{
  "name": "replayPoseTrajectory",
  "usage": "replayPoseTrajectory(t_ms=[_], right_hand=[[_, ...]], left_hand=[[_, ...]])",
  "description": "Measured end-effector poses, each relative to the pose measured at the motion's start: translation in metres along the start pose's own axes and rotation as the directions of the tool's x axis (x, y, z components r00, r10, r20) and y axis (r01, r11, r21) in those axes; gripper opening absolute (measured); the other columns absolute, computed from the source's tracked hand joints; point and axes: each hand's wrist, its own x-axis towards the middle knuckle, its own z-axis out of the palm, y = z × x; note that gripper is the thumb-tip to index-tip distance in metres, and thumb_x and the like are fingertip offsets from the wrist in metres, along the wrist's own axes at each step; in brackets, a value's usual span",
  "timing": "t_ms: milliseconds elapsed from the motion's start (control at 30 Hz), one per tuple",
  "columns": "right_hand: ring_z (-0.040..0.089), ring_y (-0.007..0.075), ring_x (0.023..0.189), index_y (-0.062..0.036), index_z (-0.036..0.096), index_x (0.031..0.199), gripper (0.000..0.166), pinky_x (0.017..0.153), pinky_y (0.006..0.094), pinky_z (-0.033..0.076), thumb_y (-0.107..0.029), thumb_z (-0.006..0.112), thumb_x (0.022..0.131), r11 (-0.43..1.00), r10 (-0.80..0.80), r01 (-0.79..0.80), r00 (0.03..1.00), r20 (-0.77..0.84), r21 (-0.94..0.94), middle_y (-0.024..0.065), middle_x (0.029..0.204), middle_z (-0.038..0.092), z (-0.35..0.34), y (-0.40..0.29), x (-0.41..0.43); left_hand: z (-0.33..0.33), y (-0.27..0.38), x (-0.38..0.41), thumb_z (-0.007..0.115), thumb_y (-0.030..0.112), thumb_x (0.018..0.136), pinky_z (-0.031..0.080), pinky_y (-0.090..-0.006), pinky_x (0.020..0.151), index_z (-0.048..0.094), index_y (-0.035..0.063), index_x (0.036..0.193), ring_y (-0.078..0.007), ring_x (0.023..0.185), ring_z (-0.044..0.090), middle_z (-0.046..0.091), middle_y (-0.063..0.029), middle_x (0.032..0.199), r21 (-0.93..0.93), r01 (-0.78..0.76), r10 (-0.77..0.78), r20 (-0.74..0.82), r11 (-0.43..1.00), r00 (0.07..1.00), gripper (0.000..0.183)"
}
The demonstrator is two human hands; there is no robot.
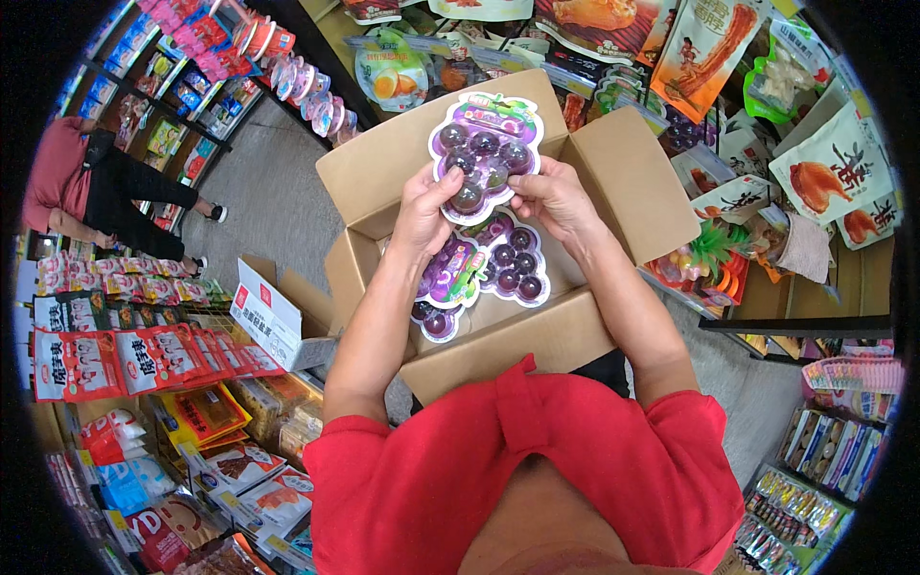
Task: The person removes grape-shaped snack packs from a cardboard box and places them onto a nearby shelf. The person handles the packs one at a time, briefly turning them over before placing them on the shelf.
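A grape-shaped blister pack (483, 154) of dark purple balls is held up between both hands above an open cardboard box (503, 338). My left hand (425, 208) grips its lower left edge, the thumb lying over the front. At the lower right edge, the fingers of my right hand (557, 198) pinch the pack. Inside the box lie more packs of the same kind: one grape pack (514, 262) faces up, and another pack (453, 273) overlaps it on the left, partly hidden by my left hand. The box flaps are folded outward.
Shelves with hanging snack bags (708, 54) stand beyond the box. A white carton (277, 316) sits open at the left, near red snack packets (154, 356). Another person (108, 187) stands in the aisle at far left. Packaged goods (834, 453) fill the lower right.
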Motion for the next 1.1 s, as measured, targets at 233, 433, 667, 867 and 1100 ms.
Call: replayPoseTrajectory(t_ms=[233, 433, 667, 867, 1100], right_hand=[[0.055, 0.0097, 0.055, 0.0009, 0.056, 0.091, 0.014, 0.045, 0.0206, 0.044, 0.004, 0.057, 0.077, 1.0, -0.01, 0.01, 1.0, -0.015, 0.028, 0.0062, 0.076, 0.061, 0.003, -0.001, 0.0], [0.056, 0.0108, 0.055, 0.0003, 0.056, 0.089, 0.014, 0.045, 0.0213, 0.044, 0.005, 0.054, 0.076, 0.999, -0.054, 0.054, 0.998, 0.021, 0.004, 0.0061, 0.075, 0.061, 0.0, 0.001, 0.001], [0.054, 0.0091, 0.054, -0.0003, 0.056, 0.09, 0.013, 0.045, 0.0205, 0.042, 0.002, 0.056, 0.077, 0.992, -0.064, 0.06, 0.998, -0.027, -0.115, 0.0044, 0.074, 0.06, 0.0, 0.0, -0.001], [0.053, 0.0084, 0.055, -0.0002, 0.056, 0.091, 0.013, 0.046, 0.02, 0.041, 0.001, 0.055, 0.079, 0.983, -0.082, 0.074, 0.996, -0.045, -0.17, 0.0035, 0.075, 0.06, 0.002, -0.001, -0.001], [0.054, 0.0077, 0.057, 0.0013, 0.056, 0.091, 0.011, 0.046, 0.0197, 0.042, 0.001, 0.055, 0.08, 0.984, -0.102, 0.099, 0.995, -0.013, -0.147, 0.0044, 0.075, 0.06, 0.005, -0.001, -0.004]], left_hand=[[0.001, 0.001, -0.001, 0.052, 0.018, 0.093, 0.05, -0.0358, 0.088, 0.047, -0.0055, 0.119, -0.0222, 0.099, 0.061, 0.059, -0.0152, 0.112, -0.047, 0.017, -0.018, -0.027, 0.999, 0.999, 0.035], [0.01, 0.006, -0.002, 0.041, 0.021, 0.097, 0.05, -0.0364, 0.09, 0.047, -0.0052, 0.119, -0.0222, 0.102, 0.059, 0.058, -0.0154, 0.114, -0.094, 0.022, -0.027, -0.052, 0.995, 0.998, 0.035], [0.009, 0.007, -0.002, 0.044, 0.019, 0.095, 0.048, -0.0357, 0.091, 0.048, -0.0053, 0.117, -0.021, 0.103, 0.059, 0.058, -0.014, 0.114, -0.046, 0.014, -0.015, -0.024, 0.999, 1.0, 0.033], [0.002, 0.004, -0.003, 0.056, 0.011, 0.088, 0.05, -0.0348, 0.087, 0.046, -0.0057, 0.118, -0.0211, 0.098, 0.061, 0.059, -0.0142, 0.111, 0.015, 0.019, -0.02, 0.013, 1.0, 1.0, 0.036], [-0.001, 0.005, -0.002, 0.055, 0.01, 0.088, 0.049, -0.0345, 0.089, 0.046, -0.0069, 0.119, -0.0209, 0.099, 0.06, 0.059, -0.0146, 0.112, 0.029, 0.033, -0.034, 0.018, 0.999, 0.999, 0.037]])
